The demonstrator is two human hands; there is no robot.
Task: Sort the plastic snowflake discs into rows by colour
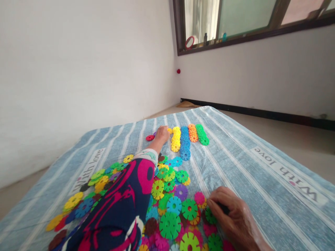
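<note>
My left hand reaches across to the far part of the cloth, its fingers closed. A yellow-orange notched disc shows at its fingertips; whether they grip it is hidden. Left of this hand lies a red disc, with a bit of purple beside it. To its right are overlapping rows of yellow discs, blue discs, orange discs and green discs. My right hand rests curled at the pile's right edge, by a pink disc. Something dark shows between its thumb and fingers.
A mixed heap of colored notched discs spreads over the near part of the blue striped cloth, partly under my left sleeve. White walls stand behind and left. A small round mirror is on the window sill.
</note>
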